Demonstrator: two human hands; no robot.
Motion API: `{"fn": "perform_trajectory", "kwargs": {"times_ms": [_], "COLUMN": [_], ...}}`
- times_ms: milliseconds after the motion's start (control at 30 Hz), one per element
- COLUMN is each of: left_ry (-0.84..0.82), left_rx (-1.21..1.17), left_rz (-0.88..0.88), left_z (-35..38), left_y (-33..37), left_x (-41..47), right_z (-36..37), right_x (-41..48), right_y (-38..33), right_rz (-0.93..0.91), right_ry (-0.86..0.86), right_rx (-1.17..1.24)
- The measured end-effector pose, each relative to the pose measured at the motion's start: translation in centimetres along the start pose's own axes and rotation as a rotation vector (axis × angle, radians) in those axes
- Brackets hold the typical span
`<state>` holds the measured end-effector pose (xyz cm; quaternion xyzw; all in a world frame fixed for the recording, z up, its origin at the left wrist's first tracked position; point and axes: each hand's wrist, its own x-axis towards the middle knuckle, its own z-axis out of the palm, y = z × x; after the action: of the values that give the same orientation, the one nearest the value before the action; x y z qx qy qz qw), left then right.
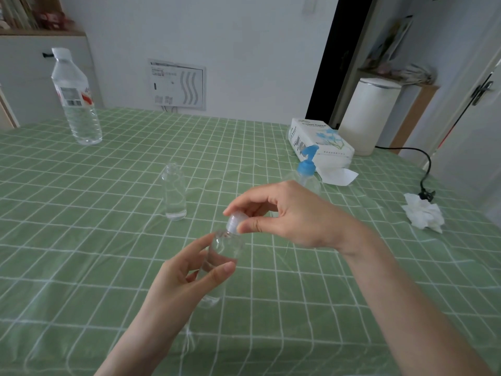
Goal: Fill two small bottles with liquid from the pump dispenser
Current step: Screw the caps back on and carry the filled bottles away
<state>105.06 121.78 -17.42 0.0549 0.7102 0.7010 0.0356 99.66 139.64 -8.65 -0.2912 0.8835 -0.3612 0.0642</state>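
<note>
My left hand holds a small clear bottle upright over the green checked tablecloth, fingers and thumb around its body. My right hand pinches the bottle's clear cap between thumb and forefinger, right at the bottle's neck. A second small clear bottle stands uncapped on the table behind, with a little liquid at its bottom. The pump dispenser, clear with a blue pump head, stands behind my right hand, its lower part hidden by the hand.
A large water bottle stands at the far left. A tissue pack lies at the back right, a crumpled tissue near the right edge. A white appliance with a black cord stands beyond the tablecloth.
</note>
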Motion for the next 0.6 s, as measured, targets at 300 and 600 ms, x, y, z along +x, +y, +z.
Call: {"fn": "perform_trajectory", "kwargs": {"times_ms": [300,600], "left_ry": [0.008,0.050], "left_rx": [0.020,-0.031], "left_rz": [0.026,0.024], "left_z": [0.5,0.3], "left_y": [-0.3,-0.3], "left_x": [0.5,0.7], "right_z": [1.5,0.6], "right_x": [0.7,-0.1], "right_y": [-0.2,0.2], "right_rz": [0.034,-0.030], "right_ry": [0.243,0.113], "right_rx": [-0.382,-0.028]}}
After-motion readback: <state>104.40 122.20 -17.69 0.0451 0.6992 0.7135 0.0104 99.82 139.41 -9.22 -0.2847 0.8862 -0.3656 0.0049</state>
